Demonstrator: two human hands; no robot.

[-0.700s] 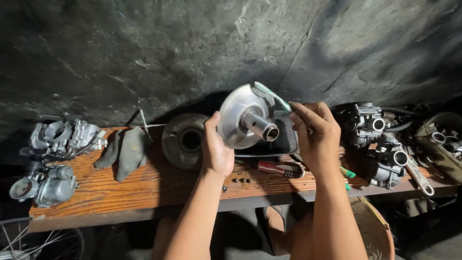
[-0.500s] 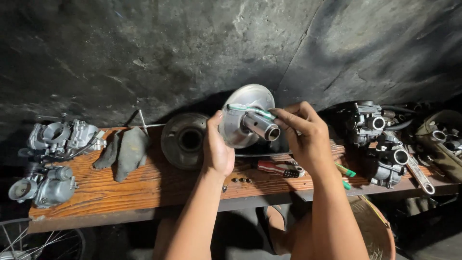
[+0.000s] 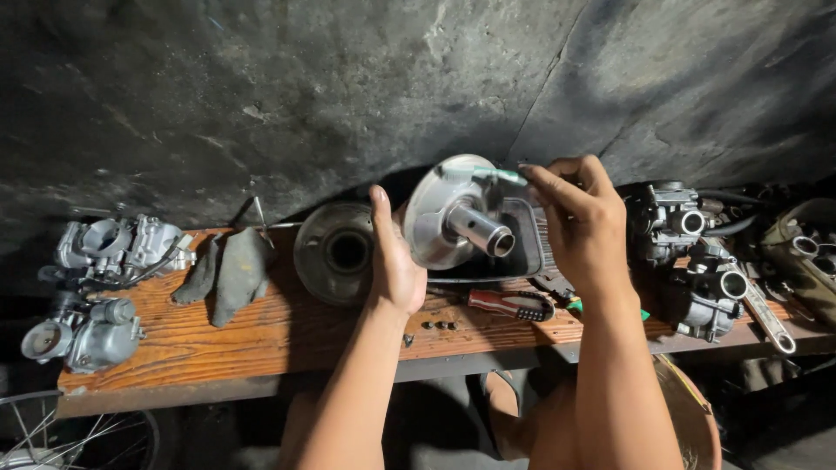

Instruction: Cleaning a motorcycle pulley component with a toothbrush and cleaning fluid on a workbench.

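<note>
One round silver metal pulley disc with a centre tube (image 3: pixel 453 218) is held up above the worn wooden table (image 3: pixel 261 335): left hand (image 3: pixel 394 261) fingers wrap its rim, right hand (image 3: pixel 579 218) fingers pinch a thin green-handled tool (image 3: pixel 503 177), tip hidden. Two grey carburettors (image 3: pixel 104 287) sit left, roughly two more right, partly cut off. One red-handled screwdriver (image 3: pixel 512 304).

One head-worn camera looks down, close, over a wooden bench (image 3: pixel 261 339) against a dark wall (image 3: pixel 261 87).
</note>
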